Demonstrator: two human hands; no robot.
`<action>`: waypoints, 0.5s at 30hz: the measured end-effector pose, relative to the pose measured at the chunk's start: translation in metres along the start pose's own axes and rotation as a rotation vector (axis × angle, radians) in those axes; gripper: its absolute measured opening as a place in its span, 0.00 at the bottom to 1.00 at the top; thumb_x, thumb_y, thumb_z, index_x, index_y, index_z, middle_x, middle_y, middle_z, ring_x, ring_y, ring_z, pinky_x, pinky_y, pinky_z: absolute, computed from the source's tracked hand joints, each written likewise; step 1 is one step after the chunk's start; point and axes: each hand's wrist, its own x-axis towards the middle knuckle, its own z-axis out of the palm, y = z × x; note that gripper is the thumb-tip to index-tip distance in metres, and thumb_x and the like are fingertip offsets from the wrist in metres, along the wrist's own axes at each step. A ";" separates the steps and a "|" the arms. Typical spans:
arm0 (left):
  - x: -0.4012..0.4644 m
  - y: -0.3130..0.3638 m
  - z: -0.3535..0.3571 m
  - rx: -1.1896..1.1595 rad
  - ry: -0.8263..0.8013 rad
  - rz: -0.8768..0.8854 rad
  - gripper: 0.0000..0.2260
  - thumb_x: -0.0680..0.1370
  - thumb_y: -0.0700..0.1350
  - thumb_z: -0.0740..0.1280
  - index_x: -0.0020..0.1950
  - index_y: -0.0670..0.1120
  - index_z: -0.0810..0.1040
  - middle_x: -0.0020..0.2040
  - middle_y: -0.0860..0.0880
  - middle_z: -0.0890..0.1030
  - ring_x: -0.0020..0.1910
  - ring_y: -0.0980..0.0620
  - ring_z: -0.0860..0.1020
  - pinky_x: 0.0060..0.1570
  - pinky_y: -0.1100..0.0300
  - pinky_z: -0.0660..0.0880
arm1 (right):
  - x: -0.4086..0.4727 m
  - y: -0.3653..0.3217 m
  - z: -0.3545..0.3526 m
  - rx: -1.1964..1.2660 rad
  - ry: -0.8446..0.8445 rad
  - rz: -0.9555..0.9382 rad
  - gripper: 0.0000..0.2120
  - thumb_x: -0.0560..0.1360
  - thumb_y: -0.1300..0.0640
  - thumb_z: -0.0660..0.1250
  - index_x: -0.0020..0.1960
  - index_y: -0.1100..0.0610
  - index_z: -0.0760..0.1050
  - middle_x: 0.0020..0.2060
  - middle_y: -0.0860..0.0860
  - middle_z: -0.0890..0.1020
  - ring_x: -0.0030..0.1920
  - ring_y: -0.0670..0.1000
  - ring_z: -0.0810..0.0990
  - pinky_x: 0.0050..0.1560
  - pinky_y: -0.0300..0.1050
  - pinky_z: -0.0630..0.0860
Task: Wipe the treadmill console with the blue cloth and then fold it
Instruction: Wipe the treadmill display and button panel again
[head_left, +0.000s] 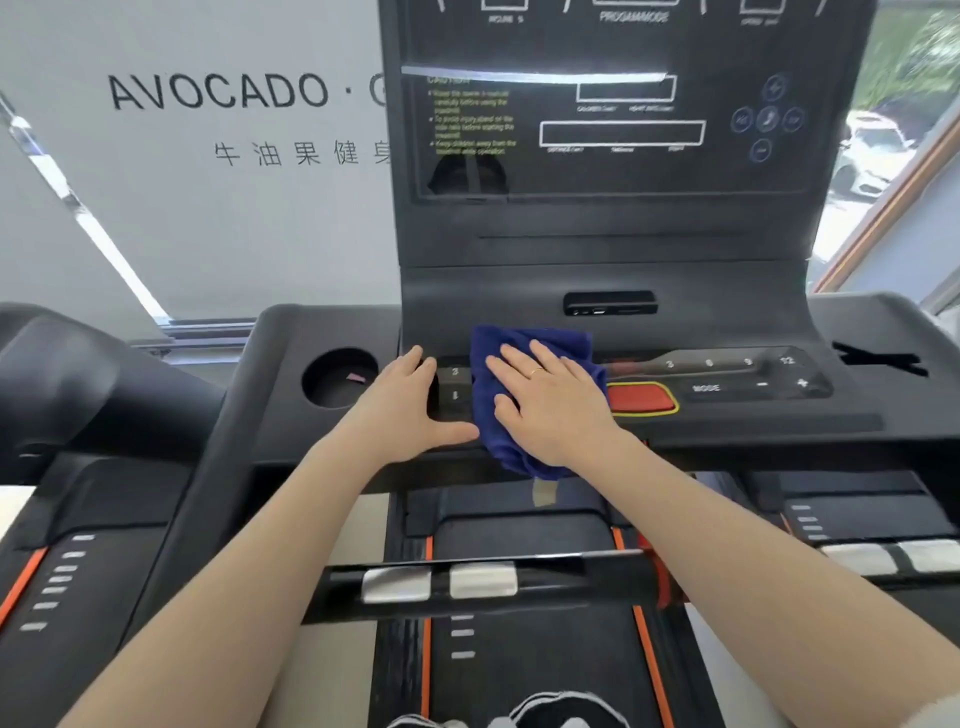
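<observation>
The blue cloth (524, 343) lies bunched on the button strip of the black treadmill console (597, 280), left of the red stop button (640, 399). My right hand (550, 405) presses flat on the cloth with straight fingers, and the cloth's lower edge hangs over the console's front lip. My left hand (408, 402) rests flat on the console just left of the cloth, its thumb stretched out to the cloth's edge. The hand and cloth hide several buttons.
A round cup holder (338, 376) sits left of my left hand. The upright display panel (613, 119) rises behind the cloth. A handlebar with silver sensor pads (441, 582) crosses below my forearms. Another treadmill (78, 395) stands to the left.
</observation>
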 end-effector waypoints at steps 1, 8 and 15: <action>0.003 0.010 0.002 0.018 -0.001 0.007 0.46 0.70 0.62 0.68 0.76 0.42 0.50 0.77 0.46 0.47 0.76 0.49 0.47 0.72 0.56 0.49 | 0.001 0.012 -0.003 -0.006 -0.003 0.045 0.26 0.80 0.42 0.48 0.76 0.48 0.54 0.76 0.46 0.53 0.76 0.52 0.49 0.73 0.52 0.48; 0.028 0.060 0.026 0.090 -0.008 0.080 0.49 0.69 0.64 0.67 0.76 0.42 0.46 0.77 0.46 0.45 0.76 0.49 0.44 0.73 0.56 0.45 | -0.021 0.122 -0.014 -0.019 0.049 0.402 0.28 0.79 0.46 0.52 0.76 0.54 0.55 0.76 0.50 0.54 0.75 0.56 0.51 0.72 0.54 0.53; 0.031 0.077 0.042 0.197 0.036 0.063 0.48 0.68 0.67 0.65 0.76 0.44 0.46 0.77 0.45 0.46 0.76 0.48 0.46 0.73 0.54 0.44 | -0.021 0.075 -0.002 -0.056 0.042 0.012 0.35 0.71 0.47 0.40 0.77 0.52 0.52 0.77 0.48 0.53 0.76 0.53 0.48 0.73 0.53 0.47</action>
